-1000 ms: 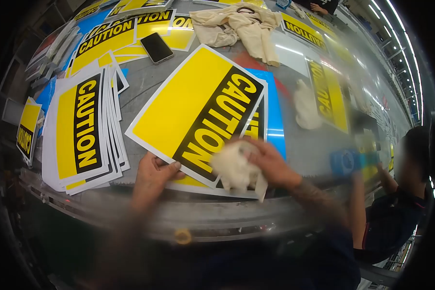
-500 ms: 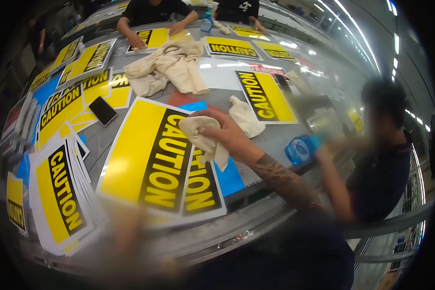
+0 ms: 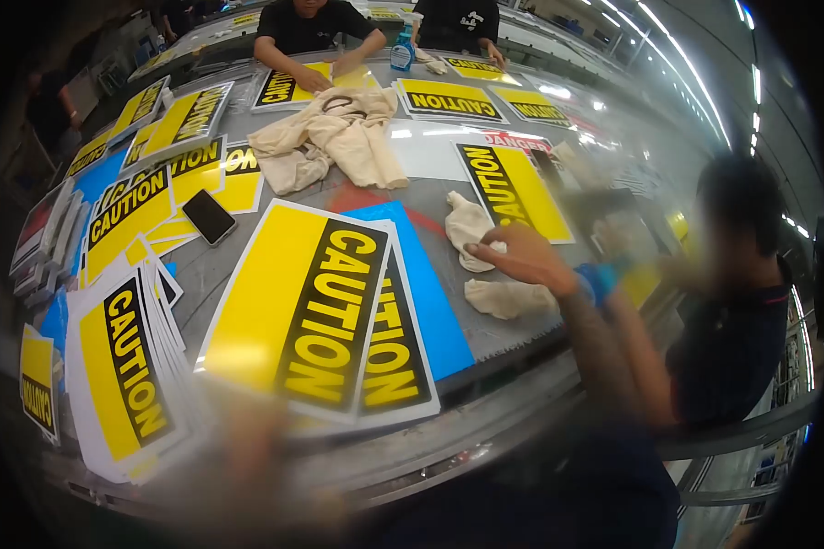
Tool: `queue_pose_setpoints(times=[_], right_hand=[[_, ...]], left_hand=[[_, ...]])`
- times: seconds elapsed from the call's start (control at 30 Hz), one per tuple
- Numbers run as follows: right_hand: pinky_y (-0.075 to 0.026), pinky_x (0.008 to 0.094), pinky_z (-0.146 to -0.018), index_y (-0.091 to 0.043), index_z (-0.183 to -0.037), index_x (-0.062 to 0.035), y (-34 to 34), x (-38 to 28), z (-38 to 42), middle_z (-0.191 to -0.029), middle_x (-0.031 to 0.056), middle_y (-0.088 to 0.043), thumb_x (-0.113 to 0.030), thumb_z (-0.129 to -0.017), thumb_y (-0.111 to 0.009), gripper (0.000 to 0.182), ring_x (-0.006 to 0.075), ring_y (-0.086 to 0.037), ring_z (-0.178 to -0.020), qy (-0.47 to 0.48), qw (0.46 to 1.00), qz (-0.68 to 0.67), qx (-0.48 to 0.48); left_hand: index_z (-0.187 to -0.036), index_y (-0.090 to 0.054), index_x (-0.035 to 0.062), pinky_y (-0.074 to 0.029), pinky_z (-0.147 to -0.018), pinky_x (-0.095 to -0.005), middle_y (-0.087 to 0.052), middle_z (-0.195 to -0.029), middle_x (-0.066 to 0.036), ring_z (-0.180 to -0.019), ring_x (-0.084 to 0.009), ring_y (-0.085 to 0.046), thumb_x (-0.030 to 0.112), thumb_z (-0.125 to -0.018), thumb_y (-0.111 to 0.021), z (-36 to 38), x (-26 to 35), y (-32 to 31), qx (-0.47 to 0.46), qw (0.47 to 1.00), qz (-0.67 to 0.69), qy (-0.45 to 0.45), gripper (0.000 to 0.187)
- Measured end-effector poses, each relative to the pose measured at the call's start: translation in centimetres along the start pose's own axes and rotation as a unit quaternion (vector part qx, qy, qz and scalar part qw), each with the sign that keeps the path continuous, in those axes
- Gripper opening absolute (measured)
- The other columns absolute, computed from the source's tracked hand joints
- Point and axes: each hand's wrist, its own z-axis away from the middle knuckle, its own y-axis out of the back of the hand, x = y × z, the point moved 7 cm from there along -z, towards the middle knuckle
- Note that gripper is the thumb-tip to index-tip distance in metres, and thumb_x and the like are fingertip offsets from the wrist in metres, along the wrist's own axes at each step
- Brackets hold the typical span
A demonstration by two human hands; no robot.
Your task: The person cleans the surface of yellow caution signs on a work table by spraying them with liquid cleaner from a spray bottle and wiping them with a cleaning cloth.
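Observation:
My right hand [image 3: 526, 258] reaches out over the table with its fingers extended and nothing visible in it. Just below it lies a cream rag [image 3: 508, 298]. Another crumpled rag [image 3: 467, 229] is by the fingertips, against a yellow and black caution sign [image 3: 528, 197]. In front of me, a large caution sign [image 3: 288, 306] overlaps a second caution sign [image 3: 395, 357], and a blue sheet [image 3: 430, 311] shows beneath them. At the lower edge my left hand [image 3: 252, 435] is a blur near the large sign's bottom edge; its fingers cannot be made out.
Stacked caution signs [image 3: 124, 366] and a phone [image 3: 209, 218] are on the left. A cream cloth heap [image 3: 330, 137] lies mid-table. A co-worker [image 3: 732, 302] sits close on my right, a blue object [image 3: 598, 282] by their arm. Across stand two people and a spray bottle [image 3: 402, 50].
My right hand has let go of the rag, which now lies on the table, and has moved right, off the large sign. The blue bottle is now mostly hidden behind my arm.

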Motion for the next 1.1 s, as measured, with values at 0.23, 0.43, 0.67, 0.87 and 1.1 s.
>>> queue_pose_setpoints(times=[0.23, 0.43, 0.67, 0.87, 1.1], right_hand=[[-0.059, 0.0427, -0.097, -0.072, -0.138, 0.0026, -4.1, 6.9, -4.6, -0.125, 0.0272, -0.078, -0.047, -0.081, -0.091, 0.078, 0.037, -0.077, -0.112, -0.065, 0.994, 0.054, 0.07], [-0.06, 0.0381, -0.092, -0.071, -0.138, 0.0019, -1.0, 2.3, -3.8, -0.121, 0.021, -0.078, -0.027, -0.081, -0.087, 0.066, 0.0291, -0.077, -0.107, -0.029, 0.98, -0.17, 0.096], [-0.059, 0.0315, -0.096, -0.061, -0.149, 0.0057, 0.7, -2.2, 0.1, -0.133, 0.0114, -0.074, -0.026, -0.093, -0.09, 0.07, 0.0195, -0.074, -0.112, -0.026, 0.88, -0.473, 0.044], [-0.058, 0.0349, -0.103, -0.061, -0.151, 0.0027, 0.3, -4.6, 3.9, -0.135, 0.0107, -0.074, -0.014, -0.08, -0.093, 0.08, 0.0211, -0.073, -0.119, -0.044, 0.864, -0.5, -0.023], [-0.06, 0.0376, -0.101, -0.063, -0.145, 0.0039, 1.3, -4.2, 2.4, -0.131, 0.014, -0.074, -0.014, -0.082, -0.085, 0.069, 0.0221, -0.074, -0.117, 0.087, 0.825, -0.556, 0.04]], left_hand=[[-0.143, -0.052, -0.0019, -0.065, -0.1, -0.0398, -0.071, -0.135, -0.017, -0.12, -0.0274, -0.075, 0.006, -0.1, -0.073, 0.9, 2.8, -1.4, -0.017, 1.0, 0.014, -0.022, 0.048], [-0.144, -0.053, -0.0016, -0.065, -0.099, -0.0391, -0.071, -0.135, -0.016, -0.119, -0.0267, -0.075, 0.007, -0.099, -0.075, 1.1, 2.5, -1.1, -0.021, 0.999, 0.04, -0.021, 0.051], [-0.145, -0.054, -0.0039, -0.065, -0.099, -0.0415, -0.073, -0.133, -0.018, -0.116, -0.0276, -0.076, 0.005, -0.1, -0.074, -0.2, -0.2, -0.7, -0.036, 0.998, -0.047, -0.008, 0.05], [-0.145, -0.054, -0.0075, -0.065, -0.104, -0.0411, -0.071, -0.137, -0.02, -0.122, -0.0285, -0.074, 0.001, -0.104, -0.073, -0.4, -0.9, -0.2, -0.044, 0.997, 0.057, 0.029, 0.046], [-0.147, -0.052, -0.0043, -0.064, -0.104, -0.0402, -0.07, -0.139, -0.017, -0.124, -0.0246, -0.073, 0.002, -0.104, -0.074, -0.3, 0.9, -0.9, -0.069, 0.997, 0.041, -0.008, 0.049]])
